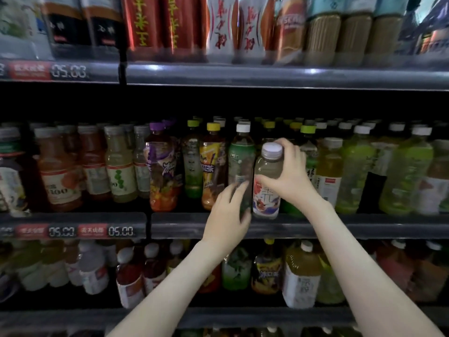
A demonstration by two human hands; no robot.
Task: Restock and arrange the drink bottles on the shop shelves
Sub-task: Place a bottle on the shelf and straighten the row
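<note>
A clear bottle with a pale lilac cap and a white, red and blue label (267, 181) stands at the front edge of the middle shelf (364, 226). My right hand (290, 173) grips it from the right, fingers over the cap and shoulder. Just left of it stands a green-labelled bottle with a white cap (241, 154). My left hand (227, 215) wraps around this green bottle's lower part. Both bottles are upright and touch side by side.
The middle shelf is packed with upright drinks: orange juices (60, 173) at the left, a purple-capped bottle (161, 166), a yellow-capped one (212, 164), pale green drinks (403, 176) at the right. Shelves above and below are full too. Price tags (92, 231) line the rails.
</note>
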